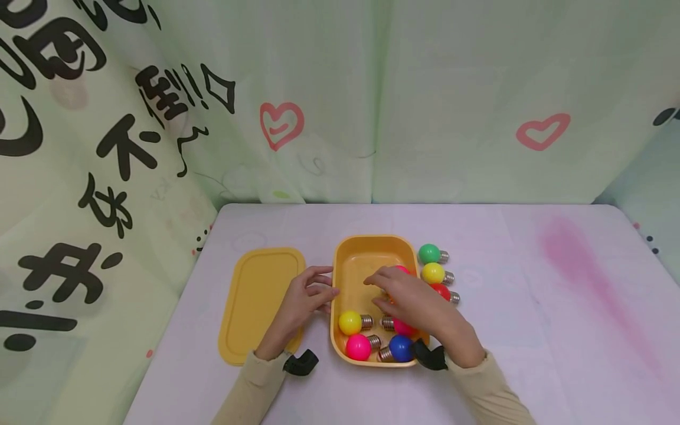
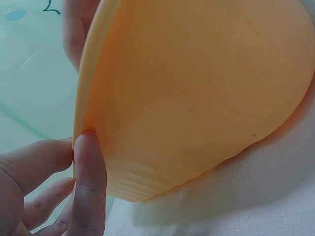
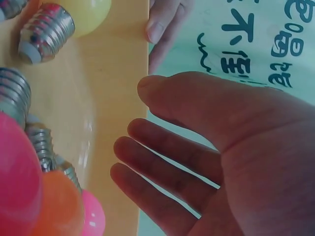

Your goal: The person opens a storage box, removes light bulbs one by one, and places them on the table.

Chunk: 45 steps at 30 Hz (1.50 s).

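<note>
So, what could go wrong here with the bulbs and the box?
The three round coloured bulbs, green, yellow and red, lie loose on the table beside the yellow plastic box, so they might roll. The right hand hovers open over the bulbs inside and could knock them. The left hand only touches the rim, so the box may slide.

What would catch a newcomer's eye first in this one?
The yellow tub at the table's middle, with bright bulbs lying in its near end, among them a yellow bulb and a blue bulb. The right hand hovers open over the tub while the left hand touches its left wall. Three more bulbs, topped by a green bulb, line its right side; the lid lies left.
</note>
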### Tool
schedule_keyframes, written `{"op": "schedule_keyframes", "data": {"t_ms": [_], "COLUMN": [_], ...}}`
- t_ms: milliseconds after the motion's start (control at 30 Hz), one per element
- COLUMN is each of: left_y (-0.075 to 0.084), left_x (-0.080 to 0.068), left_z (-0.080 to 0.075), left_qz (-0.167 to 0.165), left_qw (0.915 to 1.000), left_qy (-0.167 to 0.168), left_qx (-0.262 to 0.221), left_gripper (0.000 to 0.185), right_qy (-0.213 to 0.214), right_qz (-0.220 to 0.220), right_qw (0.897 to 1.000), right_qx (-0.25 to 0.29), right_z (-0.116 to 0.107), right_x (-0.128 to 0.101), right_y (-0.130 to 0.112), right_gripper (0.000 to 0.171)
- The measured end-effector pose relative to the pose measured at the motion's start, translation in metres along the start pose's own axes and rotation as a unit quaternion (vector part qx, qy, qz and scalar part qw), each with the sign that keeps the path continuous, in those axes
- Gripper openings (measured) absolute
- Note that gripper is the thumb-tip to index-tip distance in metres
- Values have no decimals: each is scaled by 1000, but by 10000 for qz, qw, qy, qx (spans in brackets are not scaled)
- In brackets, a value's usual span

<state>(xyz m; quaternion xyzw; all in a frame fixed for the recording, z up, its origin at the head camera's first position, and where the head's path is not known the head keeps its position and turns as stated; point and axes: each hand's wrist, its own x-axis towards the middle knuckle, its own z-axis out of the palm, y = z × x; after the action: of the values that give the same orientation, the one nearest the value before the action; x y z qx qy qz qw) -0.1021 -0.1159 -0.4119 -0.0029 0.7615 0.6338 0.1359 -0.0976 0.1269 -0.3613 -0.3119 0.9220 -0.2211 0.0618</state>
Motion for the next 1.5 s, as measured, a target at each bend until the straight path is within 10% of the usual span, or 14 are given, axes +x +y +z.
{"op": "schedule_keyframes", "data": {"t_ms": [1500], "left_y": [-1], "left_x": [-1], "left_z": [-2], "left_qz": [112], "left_qw": [9999], "left_qy": [-129], "left_qx": [10], "left_gripper": [50], "right_qy": [-1338], "right_qz": [63], "right_qw": [9909], "right_qx": [142], "right_z": [16], "right_x": [27], "right_y": [-24], "right_gripper": [45]}}
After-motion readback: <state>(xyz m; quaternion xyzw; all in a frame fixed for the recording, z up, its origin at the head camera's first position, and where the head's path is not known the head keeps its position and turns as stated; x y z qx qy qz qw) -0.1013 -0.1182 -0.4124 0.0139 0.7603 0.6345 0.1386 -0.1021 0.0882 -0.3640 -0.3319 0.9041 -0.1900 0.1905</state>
